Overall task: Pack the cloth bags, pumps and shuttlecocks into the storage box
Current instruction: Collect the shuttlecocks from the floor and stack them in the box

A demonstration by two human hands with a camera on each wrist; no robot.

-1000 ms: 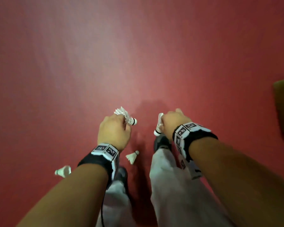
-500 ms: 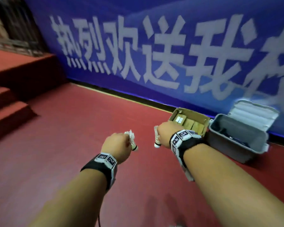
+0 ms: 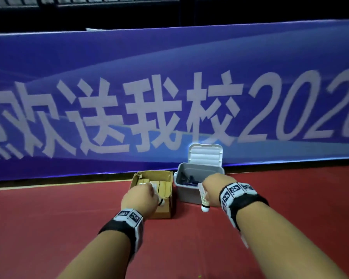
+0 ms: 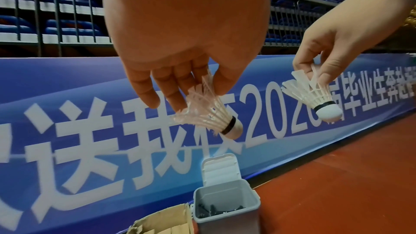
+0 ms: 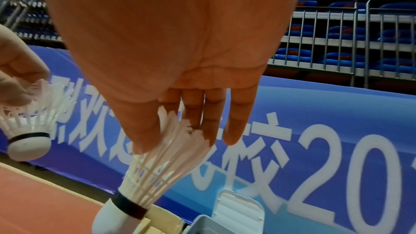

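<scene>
My left hand point(image 3: 138, 199) point(image 4: 191, 93) pinches a white shuttlecock point(image 3: 159, 200) point(image 4: 216, 118) by its feathers, cork end pointing right. My right hand point(image 3: 214, 188) point(image 5: 180, 131) pinches a second white shuttlecock point(image 3: 204, 199) point(image 5: 148, 175) by its feathers, cork hanging down. The grey storage box point(image 3: 187, 196) point(image 4: 227, 220) stands on the red floor against the blue banner, its white lid point(image 3: 206, 156) up. Dark items lie inside it. Both hands hover in front of the box, the right one just before its near wall.
An open cardboard box point(image 3: 163, 210) with tan packets stands left of the storage box, behind my left hand. A blue banner point(image 3: 169, 97) with white lettering runs along the floor's far edge. Railings and blue seats point(image 5: 337, 42) rise behind it.
My view rose from the floor to the banner. Both hands carried their shuttlecocks forward, and the two boxes now sit centred and closer, right behind my hands.
</scene>
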